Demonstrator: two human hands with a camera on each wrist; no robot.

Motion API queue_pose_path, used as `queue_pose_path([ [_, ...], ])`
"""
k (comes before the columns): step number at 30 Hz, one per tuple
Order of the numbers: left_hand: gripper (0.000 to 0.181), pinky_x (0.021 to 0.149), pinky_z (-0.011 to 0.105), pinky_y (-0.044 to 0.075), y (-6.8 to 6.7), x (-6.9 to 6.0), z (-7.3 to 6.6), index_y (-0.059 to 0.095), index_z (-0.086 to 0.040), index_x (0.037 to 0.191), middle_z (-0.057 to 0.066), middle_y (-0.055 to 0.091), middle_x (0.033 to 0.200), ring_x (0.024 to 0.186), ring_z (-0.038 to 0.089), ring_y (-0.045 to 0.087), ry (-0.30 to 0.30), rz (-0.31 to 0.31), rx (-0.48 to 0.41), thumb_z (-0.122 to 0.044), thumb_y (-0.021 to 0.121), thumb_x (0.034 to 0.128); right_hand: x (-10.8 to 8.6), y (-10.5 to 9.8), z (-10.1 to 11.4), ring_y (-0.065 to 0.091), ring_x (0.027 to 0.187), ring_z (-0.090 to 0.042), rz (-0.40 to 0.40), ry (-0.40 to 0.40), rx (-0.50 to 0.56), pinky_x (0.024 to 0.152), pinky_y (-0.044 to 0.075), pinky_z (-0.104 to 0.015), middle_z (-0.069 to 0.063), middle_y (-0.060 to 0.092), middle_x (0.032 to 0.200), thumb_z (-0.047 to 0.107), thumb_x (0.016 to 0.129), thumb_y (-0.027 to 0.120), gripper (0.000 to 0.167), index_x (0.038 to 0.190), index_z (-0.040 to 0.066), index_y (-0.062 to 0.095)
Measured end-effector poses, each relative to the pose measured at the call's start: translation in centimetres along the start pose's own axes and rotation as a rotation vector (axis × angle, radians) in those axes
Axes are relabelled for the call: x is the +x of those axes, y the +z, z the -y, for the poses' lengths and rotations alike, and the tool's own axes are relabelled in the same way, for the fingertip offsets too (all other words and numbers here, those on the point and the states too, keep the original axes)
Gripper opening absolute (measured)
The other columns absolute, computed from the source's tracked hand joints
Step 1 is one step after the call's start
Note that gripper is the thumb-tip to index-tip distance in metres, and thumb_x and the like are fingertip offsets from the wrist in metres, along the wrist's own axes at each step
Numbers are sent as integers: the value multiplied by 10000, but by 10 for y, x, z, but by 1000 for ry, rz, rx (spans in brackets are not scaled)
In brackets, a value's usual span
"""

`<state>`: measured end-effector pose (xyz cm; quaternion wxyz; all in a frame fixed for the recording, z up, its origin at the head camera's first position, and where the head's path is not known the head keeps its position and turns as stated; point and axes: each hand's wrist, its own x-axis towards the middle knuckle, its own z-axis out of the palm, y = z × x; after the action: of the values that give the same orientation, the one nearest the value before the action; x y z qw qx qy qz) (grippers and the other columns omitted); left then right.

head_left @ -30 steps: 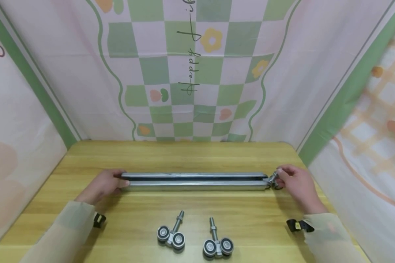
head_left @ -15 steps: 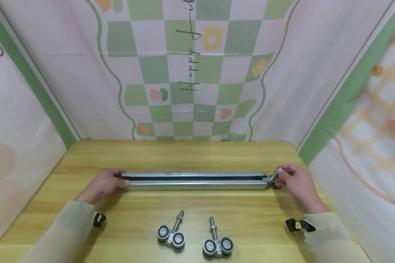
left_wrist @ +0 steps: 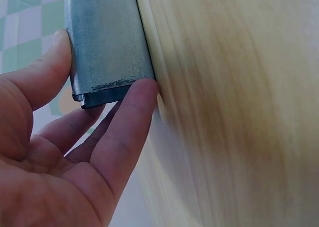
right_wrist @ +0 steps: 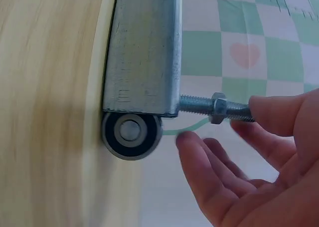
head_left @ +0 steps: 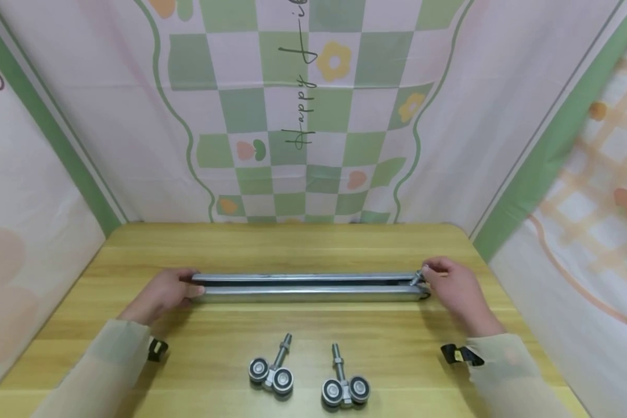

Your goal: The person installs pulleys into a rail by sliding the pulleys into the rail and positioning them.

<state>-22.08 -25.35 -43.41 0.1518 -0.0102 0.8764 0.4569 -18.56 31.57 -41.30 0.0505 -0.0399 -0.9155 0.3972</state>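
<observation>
Shifted towards 9 o'clock since the earlier frame: right hand (head_left: 457, 288) and roller (head_left: 417, 278), the latter now partly inside the metal rail's (head_left: 308, 292) 3 o'clock end (clock centred on the rail, 12 at the table's far edge). One wheel (right_wrist: 130, 132) protrudes there; the bolt (right_wrist: 194, 104) emerges through the slot (head_left: 308, 284). Right thumb and finger pinch the bolt's tip beyond its nut (right_wrist: 218, 107), the other fingers half-curled. Left hand (head_left: 163, 291), half-open, grips the 9 o'clock end between thumb and fingers. On the wooden table (head_left: 292, 247), a second roller (head_left: 271, 378) lies at 7 o'clock, a third roller (head_left: 346, 392) at 5.
</observation>
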Motion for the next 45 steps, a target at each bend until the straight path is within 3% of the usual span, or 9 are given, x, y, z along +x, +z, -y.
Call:
queue_pose_path([
  [3, 539, 767, 386, 575, 0, 0, 0, 532, 68, 1360, 245, 578, 1254, 946, 258, 615, 0, 4, -4, -136, 741, 906, -1, 0, 5, 622, 1008, -374, -43, -99, -179, 802, 521, -525, -196, 664, 1156, 254, 1033, 550, 344, 1252, 4, 638],
  [7, 538, 768, 388, 574, 0, -1, 0, 524, 75, 1365, 246, 577, 1254, 946, 260, 614, 5, 7, -5, -129, 731, 912, 0, 1, 8, 639, 946, -361, -52, -160, -254, 780, 516, -537, -181, 694, 1080, 193, 1027, 559, 291, 1206, -14, 659],
  [21, 502, 767, 387, 573, -2, 1, 1, 561, 53, 1327, 214, 598, 1212, 932, 258, 621, 12, 11, 10, -147, 741, 904, 4, 5, 15, 642, 957, -333, -12, -160, -257, 791, 520, -521, -156, 701, 1089, 207, 1024, 573, 284, 1195, 9, 684],
  [45, 585, 803, 396, 575, -2, 0, -1, 472, 87, 1403, 301, 506, 1347, 996, 283, 622, -14, 26, 1, -137, 723, 924, 9, 48, 53, 654, 930, -266, 58, -245, -268, 813, 535, -482, -84, 719, 1036, 150, 984, 629, 190, 1109, 43, 724],
])
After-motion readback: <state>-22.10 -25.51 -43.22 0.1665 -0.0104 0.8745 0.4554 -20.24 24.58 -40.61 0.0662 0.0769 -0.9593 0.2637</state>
